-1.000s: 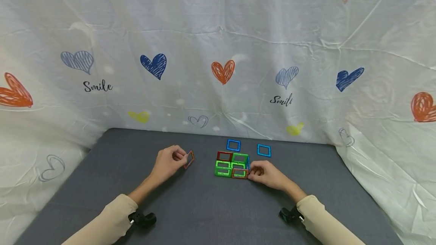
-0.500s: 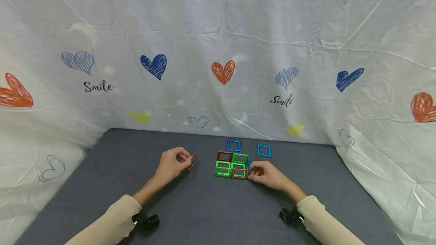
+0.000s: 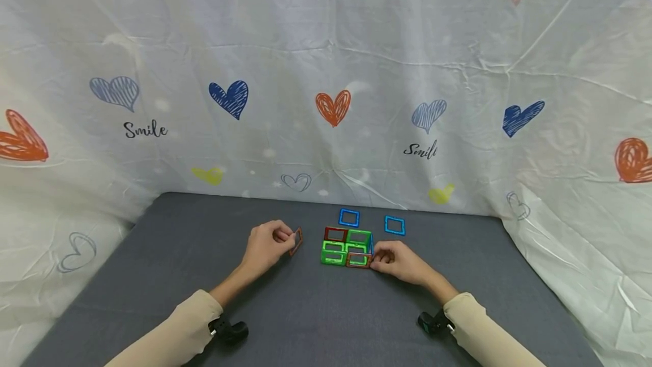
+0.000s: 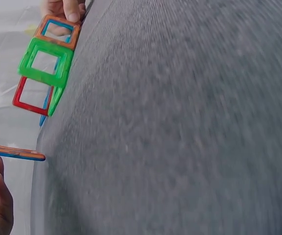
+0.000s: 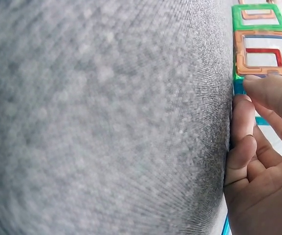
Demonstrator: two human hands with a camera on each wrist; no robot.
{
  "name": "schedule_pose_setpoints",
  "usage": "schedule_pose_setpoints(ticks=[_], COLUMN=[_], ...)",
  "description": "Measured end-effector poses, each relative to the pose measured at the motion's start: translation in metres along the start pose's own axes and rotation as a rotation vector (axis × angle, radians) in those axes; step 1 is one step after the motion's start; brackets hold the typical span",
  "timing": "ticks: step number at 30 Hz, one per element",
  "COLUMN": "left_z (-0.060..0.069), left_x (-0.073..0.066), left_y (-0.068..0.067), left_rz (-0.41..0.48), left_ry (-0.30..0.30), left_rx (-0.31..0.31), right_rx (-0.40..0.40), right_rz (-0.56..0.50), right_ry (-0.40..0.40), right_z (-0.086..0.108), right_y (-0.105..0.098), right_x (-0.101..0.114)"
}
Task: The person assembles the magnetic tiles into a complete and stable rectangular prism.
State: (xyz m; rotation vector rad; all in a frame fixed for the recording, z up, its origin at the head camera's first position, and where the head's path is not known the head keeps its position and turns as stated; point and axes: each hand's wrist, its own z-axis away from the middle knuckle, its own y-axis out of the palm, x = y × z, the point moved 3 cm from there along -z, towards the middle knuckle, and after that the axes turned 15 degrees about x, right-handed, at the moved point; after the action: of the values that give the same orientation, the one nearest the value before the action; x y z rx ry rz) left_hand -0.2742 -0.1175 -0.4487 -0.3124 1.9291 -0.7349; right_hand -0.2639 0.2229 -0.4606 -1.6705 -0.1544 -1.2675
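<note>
My left hand (image 3: 266,247) pinches a square magnetic tile (image 4: 16,153) on edge between thumb and fingers, left of a tile structure and apart from it. This tile shows orange on one face and blue along the other. The structure (image 3: 333,264) joins green, red, orange and blue frame tiles into low open boxes. At its near right corner, my right hand (image 3: 399,263) pinches the edge where an orange tile (image 5: 239,54) meets a blue one. In the right wrist view, the thumb lies against the orange tile's edge; the fingertips behind are partly hidden.
Two loose blue frame tiles lie behind the structure, one at its back (image 3: 349,210) and one farther right (image 3: 386,225). The grey table (image 3: 316,316) reaches back to a white curtain (image 3: 285,140) printed with hearts. Both wrists wear black cameras.
My left hand has moved right with its tile, closing in on the structure. The right hand and the structure have stayed in place.
</note>
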Motion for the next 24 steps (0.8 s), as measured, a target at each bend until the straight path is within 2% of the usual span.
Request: schedule_pose_setpoints(ticks=[12, 24], left_z=[-0.011, -0.016], left_x=[-0.014, -0.017], left_y=[0.023, 0.035], left_rz=[0.001, 0.018], left_ry=[-0.007, -0.04], left_rx=[-0.024, -0.017], right_rx=[-0.005, -0.002], right_rz=[0.004, 0.023], right_ry=[0.004, 0.006], right_z=[0.0, 0.0], right_y=[0.001, 0.001], right_x=[-0.002, 0.0])
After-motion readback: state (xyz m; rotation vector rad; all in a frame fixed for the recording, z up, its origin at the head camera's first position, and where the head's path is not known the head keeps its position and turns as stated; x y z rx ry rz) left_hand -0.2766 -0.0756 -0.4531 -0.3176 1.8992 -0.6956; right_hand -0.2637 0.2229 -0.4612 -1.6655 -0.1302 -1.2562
